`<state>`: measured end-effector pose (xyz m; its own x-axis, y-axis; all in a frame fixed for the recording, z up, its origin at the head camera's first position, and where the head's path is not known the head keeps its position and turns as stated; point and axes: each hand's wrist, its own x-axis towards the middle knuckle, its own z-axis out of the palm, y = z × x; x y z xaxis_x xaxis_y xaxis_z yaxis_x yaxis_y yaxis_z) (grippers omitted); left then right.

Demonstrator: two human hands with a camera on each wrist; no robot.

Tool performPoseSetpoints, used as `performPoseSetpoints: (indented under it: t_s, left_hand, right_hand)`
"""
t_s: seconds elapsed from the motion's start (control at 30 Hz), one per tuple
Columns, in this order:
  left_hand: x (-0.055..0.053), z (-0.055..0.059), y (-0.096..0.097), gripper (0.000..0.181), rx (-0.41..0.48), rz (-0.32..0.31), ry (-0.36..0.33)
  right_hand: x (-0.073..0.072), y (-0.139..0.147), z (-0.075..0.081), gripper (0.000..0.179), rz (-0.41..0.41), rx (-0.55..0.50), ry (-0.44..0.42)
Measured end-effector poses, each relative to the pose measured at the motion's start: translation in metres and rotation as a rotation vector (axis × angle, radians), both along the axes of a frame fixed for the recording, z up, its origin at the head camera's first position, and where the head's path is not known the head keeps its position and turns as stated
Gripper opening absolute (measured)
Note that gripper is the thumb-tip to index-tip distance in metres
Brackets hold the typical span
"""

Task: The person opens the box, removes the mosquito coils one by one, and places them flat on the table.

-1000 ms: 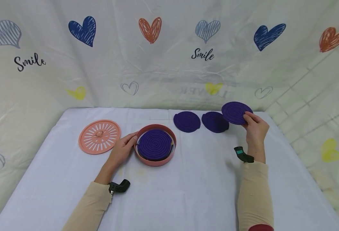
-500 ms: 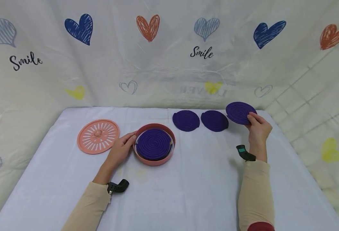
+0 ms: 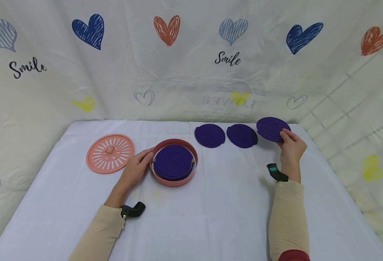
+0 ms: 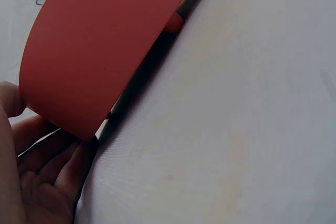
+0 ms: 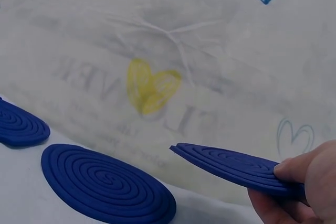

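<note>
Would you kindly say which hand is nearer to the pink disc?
Left: the left hand is just right of the pink disc; the right hand is far across the table.

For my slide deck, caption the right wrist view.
Right hand pinching a spiral disc, with a second disc and part of a third lying on white cloth.

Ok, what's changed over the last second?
The right hand has carried its coil a little to the right and slightly lower in the head view, so it sits clearer of the middle coil. Nothing was newly taken hold of or let go. The left hand still holds the tray; the tray, lid, middle coil and left coil stay put.
</note>
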<state>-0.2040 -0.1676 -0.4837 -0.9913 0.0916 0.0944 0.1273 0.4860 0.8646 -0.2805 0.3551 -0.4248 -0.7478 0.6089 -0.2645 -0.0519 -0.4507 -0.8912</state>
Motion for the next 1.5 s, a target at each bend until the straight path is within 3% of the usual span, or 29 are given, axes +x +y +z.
performPoseSetpoints:
  t_s: [0.3,0.7,1.1,1.33,1.5]
  left_hand:
    - [-0.001,0.002,0.001,0.050,-0.006,-0.004,0.003]
    - [0.000,0.001,0.000,0.049,0.000,-0.001,-0.008]
    - [0.001,0.003,0.000,0.050,0.003,-0.003,-0.014]
    - [0.001,0.002,0.000,0.049,0.013,-0.008,-0.017]
    - [0.001,0.004,0.000,0.049,-0.001,-0.005,-0.010]
  right_hand:
    - [-0.002,0.003,-0.008,0.021,-0.048,-0.013,-0.016]
    - [-0.003,0.008,-0.020,0.016,-0.058,0.047,-0.062]
    - [-0.002,0.007,-0.021,0.019,-0.057,0.046,-0.138]
    - [-0.005,0.009,-0.026,0.015,-0.089,0.029,-0.128]
    - [-0.004,0.006,-0.026,0.021,-0.088,0.074,-0.144]
